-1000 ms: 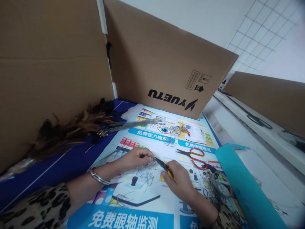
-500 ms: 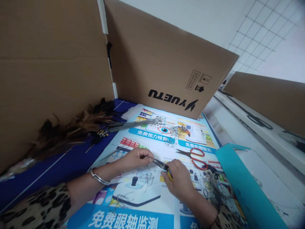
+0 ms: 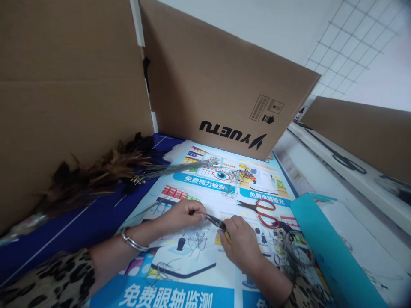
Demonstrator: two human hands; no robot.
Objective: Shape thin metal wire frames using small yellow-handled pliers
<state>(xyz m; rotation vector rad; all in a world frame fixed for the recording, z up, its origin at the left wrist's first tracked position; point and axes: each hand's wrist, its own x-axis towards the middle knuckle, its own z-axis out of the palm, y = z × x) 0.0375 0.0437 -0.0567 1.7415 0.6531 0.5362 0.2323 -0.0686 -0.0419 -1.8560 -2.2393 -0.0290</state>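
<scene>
My right hand (image 3: pixel 242 241) is closed around needle-nose pliers (image 3: pixel 215 220) with yellow handles, their dark jaws aimed left. The jaw tips meet the fingertips of my left hand (image 3: pixel 184 217), whose thumb and forefinger pinch a thin wire, mostly hidden by the fingers. Below the hands, a loose tangle of short bent wires (image 3: pixel 196 240) lies on the printed sheet (image 3: pixel 221 273). Scissors with red handles (image 3: pixel 269 213) rest just beyond my right hand, blades toward the left.
Straight wires (image 3: pixel 180 167) lie bundled at the back, near small wire pieces (image 3: pixel 236 176). Brown feathers (image 3: pixel 96 171) line the left side. At right are a wire coil (image 3: pixel 300 249) and a teal box (image 3: pixel 337 252). Cardboard panels (image 3: pixel 224 77) stand behind and left.
Very little differs. Both hands and the pliers keep nearly the same place, with only a slight shift at the left fingers and the plier tips.
</scene>
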